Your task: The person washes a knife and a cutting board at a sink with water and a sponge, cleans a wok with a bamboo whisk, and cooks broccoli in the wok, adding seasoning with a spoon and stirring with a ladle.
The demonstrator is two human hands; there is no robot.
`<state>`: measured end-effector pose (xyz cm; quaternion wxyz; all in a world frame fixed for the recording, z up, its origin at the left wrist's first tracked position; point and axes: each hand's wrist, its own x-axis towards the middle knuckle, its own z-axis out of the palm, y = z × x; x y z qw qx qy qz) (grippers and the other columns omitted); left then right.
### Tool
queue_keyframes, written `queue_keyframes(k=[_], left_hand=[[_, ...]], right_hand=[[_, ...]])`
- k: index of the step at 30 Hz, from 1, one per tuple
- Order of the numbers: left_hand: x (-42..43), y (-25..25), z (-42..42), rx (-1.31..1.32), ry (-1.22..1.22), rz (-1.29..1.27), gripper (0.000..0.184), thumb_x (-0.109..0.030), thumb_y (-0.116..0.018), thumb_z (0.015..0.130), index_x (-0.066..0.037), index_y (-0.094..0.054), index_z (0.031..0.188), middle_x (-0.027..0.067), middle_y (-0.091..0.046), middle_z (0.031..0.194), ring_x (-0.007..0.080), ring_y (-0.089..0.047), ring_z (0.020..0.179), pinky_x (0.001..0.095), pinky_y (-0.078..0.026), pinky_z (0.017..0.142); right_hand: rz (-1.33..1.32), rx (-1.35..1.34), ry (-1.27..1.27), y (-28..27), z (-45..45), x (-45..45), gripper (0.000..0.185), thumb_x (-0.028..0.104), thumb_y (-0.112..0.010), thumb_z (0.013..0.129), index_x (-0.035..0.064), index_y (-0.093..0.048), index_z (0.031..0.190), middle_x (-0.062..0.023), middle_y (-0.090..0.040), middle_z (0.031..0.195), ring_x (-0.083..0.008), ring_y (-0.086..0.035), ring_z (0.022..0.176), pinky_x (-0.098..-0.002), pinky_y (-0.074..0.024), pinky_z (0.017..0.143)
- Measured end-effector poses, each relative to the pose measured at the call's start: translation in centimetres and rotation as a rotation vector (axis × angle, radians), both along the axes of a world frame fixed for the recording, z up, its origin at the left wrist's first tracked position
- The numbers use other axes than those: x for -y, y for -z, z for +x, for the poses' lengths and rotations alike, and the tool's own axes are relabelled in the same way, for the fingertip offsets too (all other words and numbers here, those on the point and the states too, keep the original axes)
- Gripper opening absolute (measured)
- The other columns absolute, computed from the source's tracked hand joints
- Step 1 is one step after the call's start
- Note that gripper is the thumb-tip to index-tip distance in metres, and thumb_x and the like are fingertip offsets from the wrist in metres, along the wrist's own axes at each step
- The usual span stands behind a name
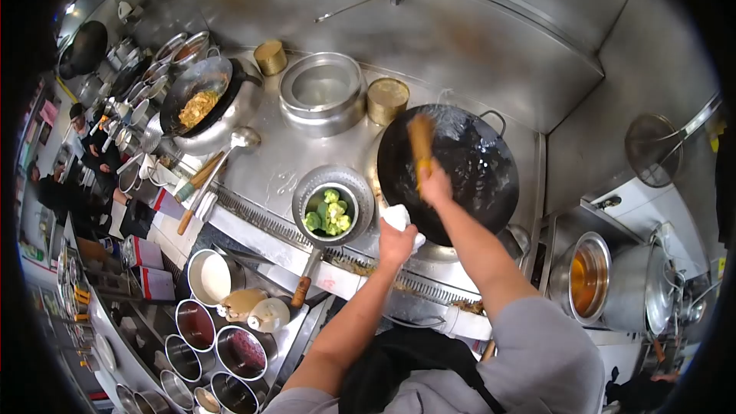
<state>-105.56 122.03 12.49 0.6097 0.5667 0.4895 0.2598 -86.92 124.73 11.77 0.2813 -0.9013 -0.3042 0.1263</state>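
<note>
Right hand: my right hand is closed firmly round the yellowish grip of a long tan wood-toned brush, fingers wrapped, no gap visible.
Brush: tilted over the left part of the wok, head pointing away from me; blurred, so I cannot tell whether its tip touches the metal.
Wok: one large round black metal wok on the range directly before me, a loop handle at its far rim; inside wet and glossy, with ripples and bright reflections.
Left hand: my left hand is closed on a bunched white fabric cloth at the wok's near-left edge; whether a handle lies inside that grip, I cannot tell.
Broccoli: bright green cut florets in a round grey perforated metal strainer, just left of the cloth, its wooden handle towards me.
Second wok: a smaller dark metal wok at far left, holding golden-brown cooked-looking food.
Pot: a wide silver metal pot of cloudy liquid, between the two woks, beside a round brass-coloured tin.
Done: by my judgement, the florets are cut and the black wok is wetted throughout.
Left: brushing seems under way, unfinished; how much remains, the glare hides. The florets are not in the wok.
</note>
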Motion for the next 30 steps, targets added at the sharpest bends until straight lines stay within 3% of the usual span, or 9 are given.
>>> queue_keyframes(k=[3,5,8,11,15,22,24,26,30], left_hand=[[0.3,0.7,-0.1,-0.002,0.061,-0.084,0.063,-0.020,-0.067,0.073,0.007,-0.037,0.122,0.0297,-0.061,0.107,0.0408,-0.060,0.103,0.0416,-0.046,0.090],[0.4,-0.9,-0.1,-0.032,0.006,-0.059,0.063,-0.020,-0.067,0.073,0.007,-0.037,0.121,0.0293,-0.061,0.106,0.0405,-0.061,0.102,0.0416,-0.047,0.089],[0.1,-0.6,0.1,-0.039,0.019,-0.058,0.062,-0.020,-0.067,0.073,0.007,-0.037,0.121,0.0288,-0.061,0.106,0.0395,-0.061,0.099,0.0415,-0.048,0.087],[0.0,-1.0,-0.2,0.042,0.071,-0.134,0.061,-0.019,-0.067,0.073,0.006,-0.038,0.121,0.0262,-0.061,0.105,0.0347,-0.064,0.092,0.0407,-0.053,0.076],[-0.1,-1.6,-0.8,0.294,0.103,-0.256,0.052,-0.010,-0.069,0.078,0.001,-0.040,0.119,0.0135,-0.058,0.095,0.0210,-0.062,0.081,0.0345,-0.055,0.064],[1.3,-2.4,0.9,0.388,-0.139,-0.288,0.058,-0.010,-0.074,0.077,-0.001,-0.038,0.122,0.0142,-0.054,0.108,0.0202,-0.057,0.093,0.0341,-0.053,0.073],[0.6,0.4,0.7,0.292,-0.106,-0.212,0.053,-0.003,-0.069,0.076,-0.001,-0.040,0.120,0.0128,-0.054,0.105,0.0202,-0.058,0.088,0.0344,-0.053,0.070],[-0.1,1.4,0.8,0.182,-0.042,-0.129,0.051,0.009,-0.059,0.071,-0.001,-0.042,0.117,0.0120,-0.055,0.101,0.0217,-0.059,0.085,0.0346,-0.053,0.068],[-0.3,1.0,0.4,0.179,0.009,-0.090,0.042,0.006,-0.059,0.071,0.000,-0.047,0.111,0.0110,-0.057,0.093,0.0197,-0.059,0.081,0.0329,-0.052,0.069]], right_hand=[[-0.041,-0.173,-0.428,-5.7,-4.5,7.9,0.054,0.043,-0.048,0.092,0.0142,-0.045,0.138,-0.0217,-0.057,0.125,-0.0413,-0.054,0.114,-0.0455,-0.0434,0.097],[-0.438,-0.156,-0.647,-10.3,-1.1,13.6,0.057,0.047,-0.048,0.091,0.0179,-0.045,0.139,-0.0172,-0.059,0.125,-0.0375,-0.056,0.114,-0.0436,-0.0443,0.098],[-0.908,0.199,-0.712,-14.4,4.8,15.9,0.052,0.044,-0.051,0.088,0.0206,-0.048,0.135,-0.0159,-0.068,0.101,-0.0335,-0.067,0.092,-0.0439,-0.0524,0.085],[-0.631,0.371,-0.414,-8.5,10.5,9.7,0.037,0.040,-0.050,0.090,0.0162,-0.057,0.118,-0.0183,-0.068,0.097,-0.0375,-0.066,0.090,-0.0494,-0.0522,0.078],[-0.386,0.100,-0.057,-1.7,3.0,6.4,0.045,0.042,-0.050,0.091,0.0194,-0.047,0.130,-0.0214,-0.067,0.101,-0.0392,-0.064,0.096,-0.0504,-0.0506,0.082],[-0.927,0.230,-0.552,-13.4,6.2,18.8,0.047,0.046,-0.049,0.089,0.0315,-0.049,0.134,-0.0117,-0.069,0.100,-0.0316,-0.067,0.091,-0.0441,-0.0533,0.078],[-1.023,0.429,-0.624,-17.5,11.5,16.7,0.045,0.044,-0.050,0.089,0.0216,-0.051,0.129,-0.0107,-0.070,0.091,-0.0306,-0.068,0.085,-0.0437,-0.0544,0.074],[-0.845,0.507,-0.471,-10.6,18.5,10.5,0.045,0.039,-0.051,0.089,0.0169,-0.050,0.128,-0.0169,-0.069,0.090,-0.0351,-0.067,0.081,-0.0471,-0.0532,0.070],[-0.347,0.297,-0.198,-1.4,6.6,5.8,0.051,0.038,-0.052,0.089,0.0154,-0.044,0.135,-0.0202,-0.067,0.091,-0.0391,-0.066,0.085,-0.0502,-0.0522,0.075]])
